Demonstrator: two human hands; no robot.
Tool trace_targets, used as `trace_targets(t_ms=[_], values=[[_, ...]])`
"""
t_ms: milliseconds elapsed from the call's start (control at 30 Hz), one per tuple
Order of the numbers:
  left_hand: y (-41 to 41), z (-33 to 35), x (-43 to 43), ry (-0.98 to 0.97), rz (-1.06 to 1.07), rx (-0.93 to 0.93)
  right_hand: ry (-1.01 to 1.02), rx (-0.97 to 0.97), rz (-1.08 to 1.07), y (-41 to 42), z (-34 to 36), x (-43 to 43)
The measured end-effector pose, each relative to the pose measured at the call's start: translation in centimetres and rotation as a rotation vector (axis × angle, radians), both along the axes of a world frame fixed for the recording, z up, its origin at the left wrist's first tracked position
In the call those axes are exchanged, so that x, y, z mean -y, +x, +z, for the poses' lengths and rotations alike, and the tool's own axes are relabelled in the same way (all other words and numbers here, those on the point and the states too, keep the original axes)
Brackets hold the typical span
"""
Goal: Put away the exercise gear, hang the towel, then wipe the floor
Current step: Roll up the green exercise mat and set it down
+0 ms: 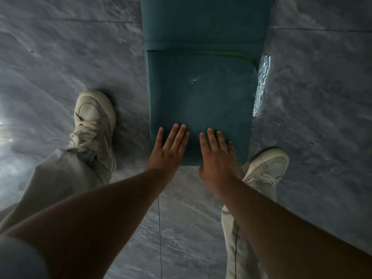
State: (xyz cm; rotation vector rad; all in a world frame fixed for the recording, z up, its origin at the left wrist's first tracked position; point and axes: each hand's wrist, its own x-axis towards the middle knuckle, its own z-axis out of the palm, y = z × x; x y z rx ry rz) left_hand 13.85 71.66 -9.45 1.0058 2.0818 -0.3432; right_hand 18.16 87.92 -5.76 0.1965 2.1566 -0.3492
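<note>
Now left hand (168,151), right hand (218,158) flat on teal mat (201,87), fingers spread; no writing legible.

Teal exercise mat (201,93) lies flat on the grey marble floor (70,57), running lengthwise away from the camera. Its near end is folded over onto itself, a thin green edge showing along the fold.
</note>
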Motion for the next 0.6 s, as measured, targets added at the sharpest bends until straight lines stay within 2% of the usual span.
trace_targets(t_ms=[200,467,600], values=[[-0.2,0.2,0.0,0.026,-0.010,0.025,0.028,0.055,0.029,-0.8,0.0,0.5],[-6.0,5.9,1.1,0.142,-0.048,0.369,0.013,-0.032,0.210,-0.7,4.5,-1.2],[-7.4,9.6,0.4,0.203,0.002,0.386,0.026,-0.062,0.184,-1.9,7.0,-2.0]])
